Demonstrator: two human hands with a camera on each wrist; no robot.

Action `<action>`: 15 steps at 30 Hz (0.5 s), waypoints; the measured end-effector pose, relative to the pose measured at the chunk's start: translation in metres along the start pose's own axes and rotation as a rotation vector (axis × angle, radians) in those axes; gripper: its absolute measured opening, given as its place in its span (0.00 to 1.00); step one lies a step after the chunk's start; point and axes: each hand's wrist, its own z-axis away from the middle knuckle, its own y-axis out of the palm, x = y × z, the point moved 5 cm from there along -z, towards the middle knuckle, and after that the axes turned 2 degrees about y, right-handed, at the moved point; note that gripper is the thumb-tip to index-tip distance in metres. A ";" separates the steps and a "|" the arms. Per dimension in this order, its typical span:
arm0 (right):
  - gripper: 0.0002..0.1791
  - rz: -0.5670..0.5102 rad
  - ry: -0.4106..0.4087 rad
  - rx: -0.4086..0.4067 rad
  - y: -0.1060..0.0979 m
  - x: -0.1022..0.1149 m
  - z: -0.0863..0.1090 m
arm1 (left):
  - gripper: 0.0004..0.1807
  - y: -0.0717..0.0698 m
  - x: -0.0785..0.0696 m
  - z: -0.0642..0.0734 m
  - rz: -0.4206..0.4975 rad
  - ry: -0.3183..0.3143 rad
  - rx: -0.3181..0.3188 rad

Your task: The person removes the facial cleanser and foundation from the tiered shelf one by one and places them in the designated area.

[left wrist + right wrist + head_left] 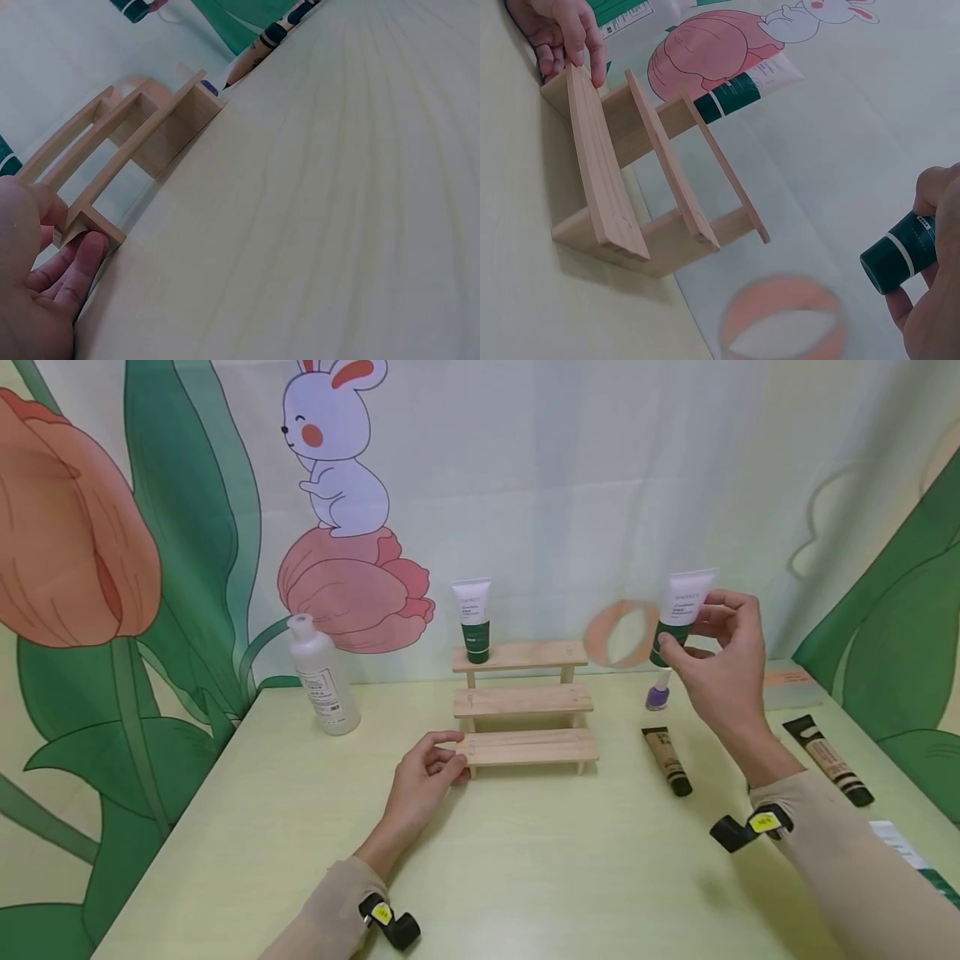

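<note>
My right hand point(723, 664) holds a white and green squeeze tube point(684, 610) upright in the air, cap down, right of a three-step wooden stand point(525, 746). In the right wrist view the tube's green cap end point(889, 262) pokes out past the fingers. With thumb and fingers my left hand point(427, 777) grips the left end of the stand's lowest step; the left wrist view shows the thumb against the stand's leg point(97, 225). A matching tube point(472, 622) stands on its cap at the left of the top step.
A white bottle point(322, 681) stands at the table's back left. Right of the stand are a purple nail polish bottle point(657, 693), a small brown tube point(666, 760) and a longer brown tube point(828, 760). Another white and green tube point(911, 856) lies at the right edge.
</note>
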 end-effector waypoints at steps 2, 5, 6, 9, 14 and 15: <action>0.37 0.025 0.011 -0.007 -0.011 -0.002 0.001 | 0.18 0.001 0.000 0.000 0.004 -0.001 0.003; 0.37 0.053 0.022 -0.024 -0.027 -0.003 0.004 | 0.18 0.003 0.000 0.000 -0.002 -0.002 0.007; 0.38 0.056 0.024 -0.032 -0.032 -0.003 0.005 | 0.18 0.003 -0.001 0.000 -0.007 -0.002 0.007; 0.38 0.056 0.020 -0.057 -0.045 -0.003 0.007 | 0.18 0.002 0.000 0.000 -0.016 0.003 -0.002; 0.38 0.055 0.039 -0.069 -0.058 -0.004 0.013 | 0.17 0.001 0.001 -0.001 -0.005 0.002 -0.015; 0.38 0.055 0.045 -0.071 -0.060 -0.004 0.014 | 0.18 0.001 0.002 -0.001 -0.004 -0.001 -0.014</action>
